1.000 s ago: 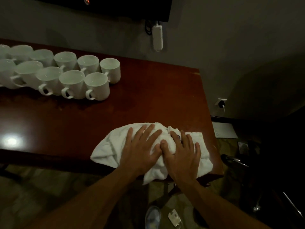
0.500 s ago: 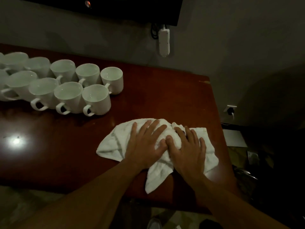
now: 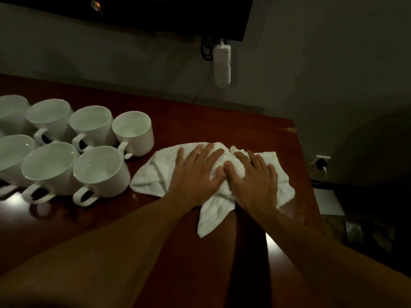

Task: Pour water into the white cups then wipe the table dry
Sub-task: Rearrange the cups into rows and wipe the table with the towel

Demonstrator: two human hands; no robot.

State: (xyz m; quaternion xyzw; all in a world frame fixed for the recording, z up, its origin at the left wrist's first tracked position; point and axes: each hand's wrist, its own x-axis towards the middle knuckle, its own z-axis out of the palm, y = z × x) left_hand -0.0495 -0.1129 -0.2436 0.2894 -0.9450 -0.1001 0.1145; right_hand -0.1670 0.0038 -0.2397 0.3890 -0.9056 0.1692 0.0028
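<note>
1. Across the table [image 3: 200, 121], dark red and glossy under dim light: easy to overlook a thin film of water and call the job done with damp streaks left. Cannot tell from here which patches are wet.
2. Among the cups [image 3: 89, 127], packed in two rows at the left with water showing in several: likely to slosh or tip if shoved sideways, wetting the wood again and undoing the wiping. Worth noting the handles on the near side, ready to snag a fold.
3. With the cloth [image 3: 155, 174], bunched flat on the right part of the table, just beside the closest cup [image 3: 101, 174] and not clearly touching it: danger of a leftward stroke dragging the loose corner into that cup. Also likely to smear rather than dry once soaked, and to trail water from the loose tail on the near side.
4. Under the left hand [image 3: 195, 174], spread wide, fingers straight, palm pressing the cloth: no real grip, so liable to slide over the cloth instead of moving it.
5. Under the right hand [image 3: 253, 183], likewise flat and open, thumb next to the other thumb, close to the right edge of the table: liable to push the cloth off that edge on an outward stroke.
</note>
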